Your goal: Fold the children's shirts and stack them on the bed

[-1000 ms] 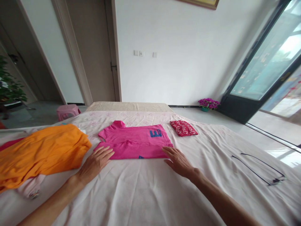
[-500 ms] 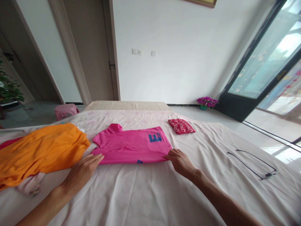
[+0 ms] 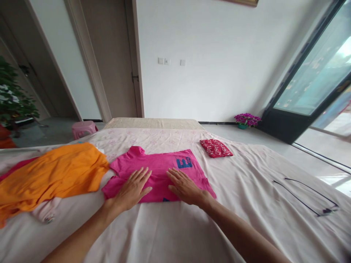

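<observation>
A pink T-shirt [image 3: 159,163] lies partly folded on the bed, its near side turned over toward the middle. Blue lettering shows near its far right corner, and a bit more at the near edge. My left hand [image 3: 134,187] rests flat on the left half of the folded part, fingers spread. Flat on the cloth right of centre lies my right hand [image 3: 184,185], its fingers stretched out too. Neither hand grips anything; parts of the shirt are hidden under both palms.
An orange garment [image 3: 63,171] lies heaped at the left over other clothes. Beyond the shirt at right is a folded red cloth with white lettering [image 3: 215,148]. Eyeglasses [image 3: 326,210] lie on the pale bedsheet [image 3: 246,190] at the far right. A pink stool [image 3: 84,128] stands behind.
Both hands have left the shirt's near corners and moved inward, opening flat on top of it. The folded near part now lies flatter and reaches closer to me.
</observation>
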The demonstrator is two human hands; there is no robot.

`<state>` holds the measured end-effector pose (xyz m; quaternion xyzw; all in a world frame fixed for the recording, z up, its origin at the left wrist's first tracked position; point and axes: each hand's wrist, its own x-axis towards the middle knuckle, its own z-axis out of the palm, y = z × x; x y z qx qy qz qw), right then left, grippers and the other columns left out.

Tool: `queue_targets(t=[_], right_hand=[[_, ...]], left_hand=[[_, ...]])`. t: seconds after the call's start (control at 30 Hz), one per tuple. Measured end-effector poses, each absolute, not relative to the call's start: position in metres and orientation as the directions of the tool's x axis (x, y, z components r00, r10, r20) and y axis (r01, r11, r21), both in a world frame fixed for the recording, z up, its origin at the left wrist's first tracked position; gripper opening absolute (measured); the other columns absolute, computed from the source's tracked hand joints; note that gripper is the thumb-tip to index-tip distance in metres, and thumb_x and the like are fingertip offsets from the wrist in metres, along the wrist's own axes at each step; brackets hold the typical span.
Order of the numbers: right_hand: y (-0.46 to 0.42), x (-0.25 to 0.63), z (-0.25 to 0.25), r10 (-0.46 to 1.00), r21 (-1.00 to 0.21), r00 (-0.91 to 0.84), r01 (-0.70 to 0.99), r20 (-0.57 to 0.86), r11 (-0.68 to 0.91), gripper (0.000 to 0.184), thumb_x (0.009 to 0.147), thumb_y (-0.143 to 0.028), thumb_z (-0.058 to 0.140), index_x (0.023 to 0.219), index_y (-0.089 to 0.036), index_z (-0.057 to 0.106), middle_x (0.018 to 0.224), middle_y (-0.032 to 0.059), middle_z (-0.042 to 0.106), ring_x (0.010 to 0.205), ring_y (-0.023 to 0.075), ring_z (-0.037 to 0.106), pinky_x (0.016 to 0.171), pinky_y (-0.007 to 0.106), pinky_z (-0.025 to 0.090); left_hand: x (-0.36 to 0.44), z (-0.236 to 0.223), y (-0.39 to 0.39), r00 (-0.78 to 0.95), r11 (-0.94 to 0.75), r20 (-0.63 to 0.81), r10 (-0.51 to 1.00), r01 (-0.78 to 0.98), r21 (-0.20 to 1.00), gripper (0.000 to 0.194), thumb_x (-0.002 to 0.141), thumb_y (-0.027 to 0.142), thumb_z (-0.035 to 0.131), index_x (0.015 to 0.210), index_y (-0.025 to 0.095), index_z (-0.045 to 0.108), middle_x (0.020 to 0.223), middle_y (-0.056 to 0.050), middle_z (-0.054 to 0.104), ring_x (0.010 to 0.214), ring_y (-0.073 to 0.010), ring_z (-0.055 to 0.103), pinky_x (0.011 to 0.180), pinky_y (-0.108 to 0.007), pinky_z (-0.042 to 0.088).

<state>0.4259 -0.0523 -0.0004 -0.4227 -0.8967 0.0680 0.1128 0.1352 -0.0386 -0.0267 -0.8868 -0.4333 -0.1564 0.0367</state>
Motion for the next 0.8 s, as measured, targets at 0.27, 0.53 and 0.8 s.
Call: queue_targets(t=[0.27, 0.53, 0.8], right_hand=[[-0.023, 0.459, -0.025, 0.811, -0.121, -0.575, 0.802, 0.108, 0.585, 0.062, 0.104, -0.051, 0.026, 0.157, -0.019, 0.023, 0.162, 0.0076, 0.022, 0.150, 0.0227, 0.017, 0.123, 0.046, 0.017], [-0.012, 0.482, -0.028, 0.863, -0.102, -0.487, 0.860, 0.135, 0.501, 0.060, 0.103, -0.050, 0.030, 0.156, -0.021, 0.027, 0.160, 0.0070, 0.027, 0.149, 0.0233, 0.021, 0.122, 0.048, 0.019], [-0.012, 0.480, -0.028, 0.867, -0.131, -0.470, 0.861, 0.165, 0.491, 0.059, 0.102, -0.050, 0.032, 0.155, -0.024, 0.031, 0.159, 0.0058, 0.032, 0.148, 0.0227, 0.025, 0.122, 0.048, 0.019]], left_hand=[[0.117, -0.046, -0.033, 0.569, -0.622, 0.261, 0.780, 0.752, 0.219, 0.061, 0.096, 0.051, 0.043, 0.152, 0.028, 0.035, 0.156, -0.007, 0.041, 0.143, -0.0259, 0.038, 0.118, -0.047, 0.031], [0.074, -0.026, 0.053, 0.000, -0.091, 0.181, 0.984, 0.861, 0.500, 0.037, 0.092, 0.033, 0.042, 0.115, 0.021, 0.070, 0.118, -0.005, 0.073, 0.109, -0.0215, 0.068, 0.093, -0.030, 0.051], [0.056, -0.026, 0.116, -0.223, 0.151, 0.184, 0.957, 0.929, 0.337, 0.026, 0.079, 0.028, 0.058, 0.099, 0.019, 0.072, 0.111, -0.019, 0.071, 0.107, -0.0356, 0.065, 0.087, -0.045, 0.050]])
